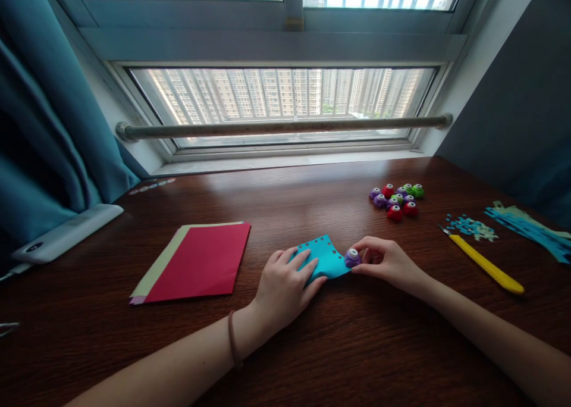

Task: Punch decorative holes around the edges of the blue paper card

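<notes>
Your forearms are crossing bare dark wood at the near edge of the table (339, 347), with open room between them. Your left hand (285, 285) is lying flat, fingers spread, pressing down the near-left side of the blue paper (323, 258) at mid-table. Your right hand (386, 258) is pinching the purple punch (352, 256), which is sitting on the paper's right edge. Holes are dotting the paper's far edge. The red paper stack (196, 261) is lying well to the left. The yellow knife (486, 266) and the spare punches (397, 199) are lying right, apart.
</notes>
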`<move>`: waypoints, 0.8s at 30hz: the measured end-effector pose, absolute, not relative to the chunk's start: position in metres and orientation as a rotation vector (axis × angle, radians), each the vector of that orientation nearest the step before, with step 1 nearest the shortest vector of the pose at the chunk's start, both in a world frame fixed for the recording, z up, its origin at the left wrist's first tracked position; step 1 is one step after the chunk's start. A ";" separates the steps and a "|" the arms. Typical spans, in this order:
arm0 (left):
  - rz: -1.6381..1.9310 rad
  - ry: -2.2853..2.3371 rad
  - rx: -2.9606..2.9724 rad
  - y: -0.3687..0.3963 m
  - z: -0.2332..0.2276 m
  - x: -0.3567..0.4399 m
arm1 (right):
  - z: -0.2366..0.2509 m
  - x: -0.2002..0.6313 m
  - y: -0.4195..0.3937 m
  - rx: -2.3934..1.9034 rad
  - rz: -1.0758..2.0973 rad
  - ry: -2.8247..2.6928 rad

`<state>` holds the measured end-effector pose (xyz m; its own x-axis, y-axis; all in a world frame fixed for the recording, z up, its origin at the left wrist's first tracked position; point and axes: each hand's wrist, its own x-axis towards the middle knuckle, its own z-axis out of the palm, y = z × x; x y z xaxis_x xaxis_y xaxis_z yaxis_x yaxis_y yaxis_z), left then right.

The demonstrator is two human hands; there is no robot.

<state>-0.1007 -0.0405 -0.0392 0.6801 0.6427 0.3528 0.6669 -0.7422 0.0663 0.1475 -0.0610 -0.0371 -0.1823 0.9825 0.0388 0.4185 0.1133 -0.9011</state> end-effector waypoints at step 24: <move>-0.554 -1.087 -2.816 -0.040 -0.040 -0.102 | -0.043 0.150 -0.059 -1.149 1.177 -1.636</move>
